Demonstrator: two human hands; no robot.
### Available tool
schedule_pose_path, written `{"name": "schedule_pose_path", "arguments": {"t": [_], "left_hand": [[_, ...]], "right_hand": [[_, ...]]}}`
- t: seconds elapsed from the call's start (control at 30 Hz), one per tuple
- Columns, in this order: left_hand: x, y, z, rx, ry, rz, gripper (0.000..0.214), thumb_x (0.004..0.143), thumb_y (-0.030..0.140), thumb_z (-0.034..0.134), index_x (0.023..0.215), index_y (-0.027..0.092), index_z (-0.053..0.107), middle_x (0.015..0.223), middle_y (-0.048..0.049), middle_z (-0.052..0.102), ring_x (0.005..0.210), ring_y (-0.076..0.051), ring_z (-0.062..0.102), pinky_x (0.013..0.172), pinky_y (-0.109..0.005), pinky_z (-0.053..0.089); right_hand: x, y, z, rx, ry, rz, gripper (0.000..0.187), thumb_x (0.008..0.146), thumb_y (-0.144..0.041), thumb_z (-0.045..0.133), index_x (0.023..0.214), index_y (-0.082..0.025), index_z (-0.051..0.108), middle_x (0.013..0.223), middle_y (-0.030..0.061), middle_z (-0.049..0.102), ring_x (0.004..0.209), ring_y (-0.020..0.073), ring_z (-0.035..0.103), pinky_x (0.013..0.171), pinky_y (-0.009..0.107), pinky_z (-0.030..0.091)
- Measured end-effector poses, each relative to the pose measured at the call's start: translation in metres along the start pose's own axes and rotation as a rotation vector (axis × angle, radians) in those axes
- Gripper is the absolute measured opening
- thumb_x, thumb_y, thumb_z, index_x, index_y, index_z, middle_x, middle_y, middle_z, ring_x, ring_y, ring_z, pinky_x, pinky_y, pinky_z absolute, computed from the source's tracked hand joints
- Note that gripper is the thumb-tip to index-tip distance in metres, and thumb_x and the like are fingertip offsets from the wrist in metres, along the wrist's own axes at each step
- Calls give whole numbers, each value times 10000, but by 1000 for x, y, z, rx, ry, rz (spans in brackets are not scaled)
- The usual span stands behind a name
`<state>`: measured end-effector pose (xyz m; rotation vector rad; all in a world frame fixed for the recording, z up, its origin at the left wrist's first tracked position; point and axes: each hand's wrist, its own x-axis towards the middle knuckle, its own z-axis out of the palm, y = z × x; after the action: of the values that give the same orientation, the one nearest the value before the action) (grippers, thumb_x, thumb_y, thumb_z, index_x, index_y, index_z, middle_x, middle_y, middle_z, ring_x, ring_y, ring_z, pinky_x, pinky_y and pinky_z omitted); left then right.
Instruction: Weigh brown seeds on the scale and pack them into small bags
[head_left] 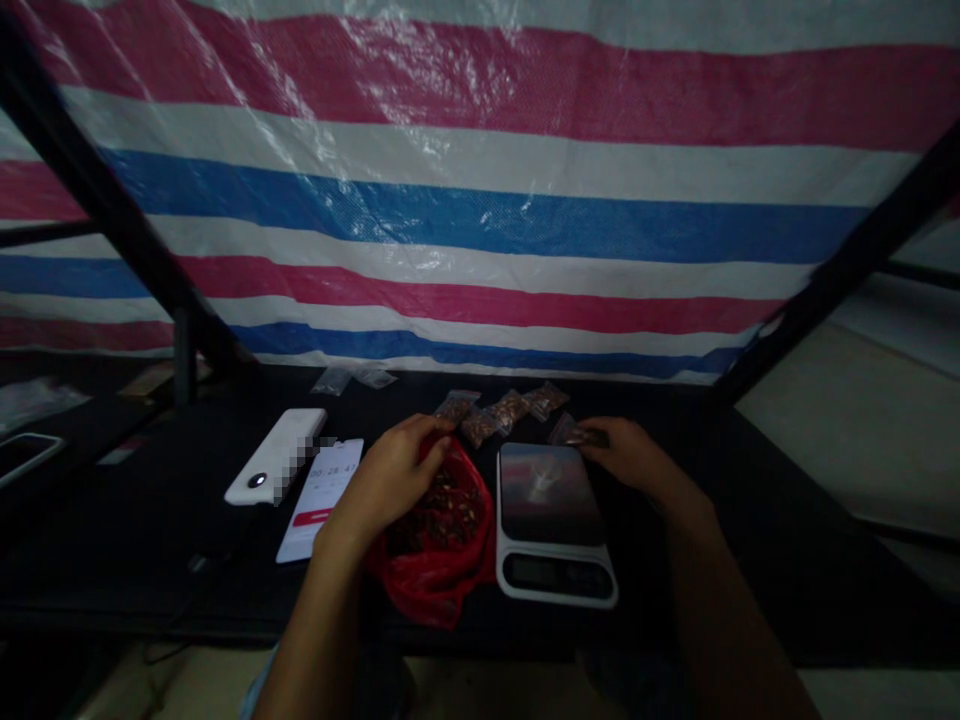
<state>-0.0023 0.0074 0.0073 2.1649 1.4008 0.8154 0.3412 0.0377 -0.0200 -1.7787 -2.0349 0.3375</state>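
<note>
My left hand (401,470) has its fingers and thumb closed at the far rim of a red plastic bag (427,585). Small brown, seed-like pieces lie inside that open bag. Beyond the scale's far right corner, my right hand (634,455) pinches a small clear zip bag (566,432) with brown contents; the fingertips are dark and hard to make out. Between the hands sits a white digital kitchen scale (555,590) with a shiny plate and a dark display. Several filled zip bags (510,410) lie behind the red bag and the scale.
Left of my left arm, a phone (330,475) with a running timer lies by a white device (274,460). Flat clear bags (334,380) rest at the back of the black table (187,580). Striped sheeting (480,230) hangs behind, between dark frame bars (127,220).
</note>
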Motion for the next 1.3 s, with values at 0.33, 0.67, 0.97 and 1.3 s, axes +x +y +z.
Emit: {"name": "schedule_pose_path", "arguments": {"t": [0.33,0.67,0.97,1.3], "left_hand": [[1,29,3,-513,78,-132,382,918,503,608,1083,180,728,1005,-60,765,912,-219,700,827,-324,537],[2,33,7,-853,-67,-269,250,781,381,758,876,151,725,802,-35,746,690,-130,673,640,-233,528],[-3,39,4,-867,-56,-260,324,688,318,816,945,151,711,875,-39,762,716,-130,681,644,-233,526],[-6,46,10,-676,3,-178,225,719,216,668,938,166,659,776,-5,700,684,-133,644,652,-253,508]], "right_hand": [[-19,-77,-33,262,179,-376,303,882,-252,690,1180,-233,744,1226,94,734,1156,264,667,1021,458,526],[-25,-118,-15,390,61,-496,337,870,-160,659,1188,-260,711,1225,80,708,1182,246,620,1035,476,469],[-35,-149,-2,482,-46,-374,131,914,-240,622,797,-182,625,772,1,653,715,138,565,693,270,409],[-32,-152,12,436,12,-310,209,759,-108,559,570,-186,516,543,-49,491,544,102,453,560,255,274]]}}
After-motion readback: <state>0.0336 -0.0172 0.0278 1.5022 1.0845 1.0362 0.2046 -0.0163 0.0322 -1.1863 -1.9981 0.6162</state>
